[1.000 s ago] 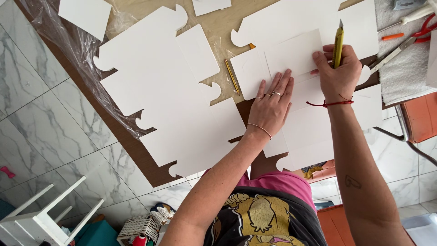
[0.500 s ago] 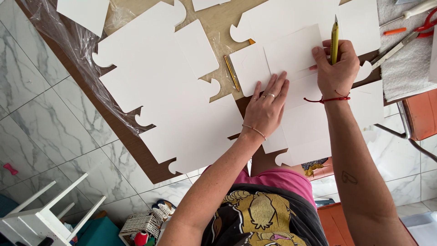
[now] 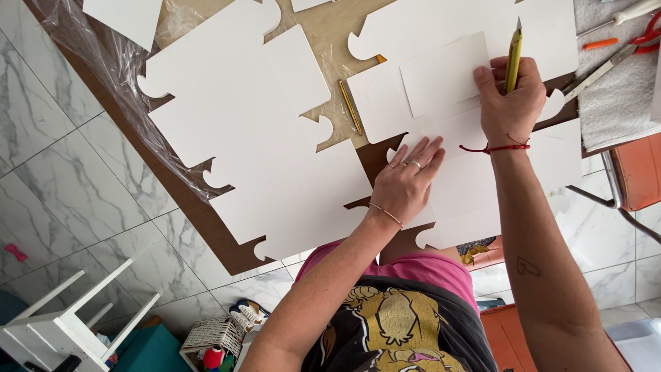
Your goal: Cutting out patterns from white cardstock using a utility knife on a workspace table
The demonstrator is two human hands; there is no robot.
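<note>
Head view: the left hand (image 3: 407,180) lies flat, fingers together, pressing a white card (image 3: 441,124) on the table (image 3: 206,220). The right hand (image 3: 509,103), fingers clamped on a yellow pencil (image 3: 513,55), rests on a smaller template (image 3: 444,72) atop that card. Another pencil (image 3: 350,107) lies left; scissors (image 3: 647,34) far right.

yellow utility knife (image 3: 513,58) | upright in fist, blade up | white card sheet (image 3: 441,76) | flat on table

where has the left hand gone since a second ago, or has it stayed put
Yes. The left hand slid back toward the person's body, away from the pencil on the table; the right hand holds a yellow cutter.
</note>
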